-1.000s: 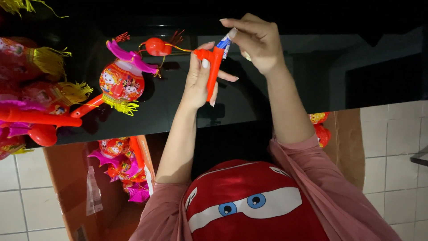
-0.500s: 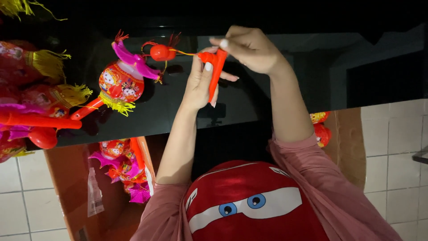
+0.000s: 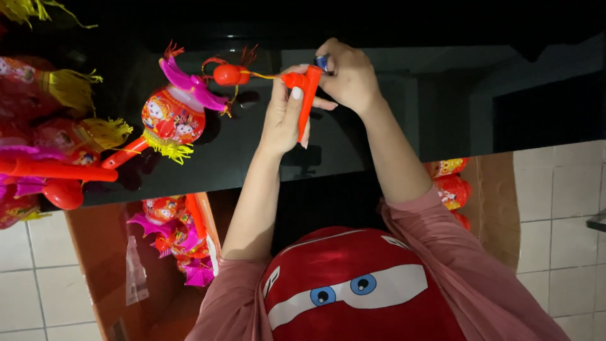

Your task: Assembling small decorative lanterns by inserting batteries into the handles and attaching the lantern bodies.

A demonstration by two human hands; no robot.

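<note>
Both hands have drawn closer together since half a second ago, and the small blue-tipped tool that stood clear above the right hand a second ago is now almost swallowed by its fingers. Only a blue nub [image 3: 322,62] shows at the top of the right hand [image 3: 350,79], so what kind of tool it is cannot be made out. That hand is curled tight around it, knuckles up, wrist bent down toward the top end of the red plastic handle [image 3: 305,101]. Left hand [image 3: 285,113] is wrapped around the handle from the left, thumb pressed along its front with a pale nail showing, other fingers hidden behind; the forearm rises straight from the pink sleeve [image 3: 233,297].

From the handle's top a thin yellow wire [image 3: 265,76] runs left to a small red ball with red tufts [image 3: 228,74], which hangs over the dark glossy tabletop [image 3: 404,126]. Just left of it lies a finished lantern toy [image 3: 177,113] with a round printed body, a magenta wing and a yellow fringe. More such toys [image 3: 44,151] are cut off at the left edge, their shapes overlapping and hard to separate. Below the table edge an open cardboard box [image 3: 95,265] holds further toys, partly in shadow. A red cushion with cartoon eyes [image 3: 360,290] fills the lap, hiding everything beneath it
</note>
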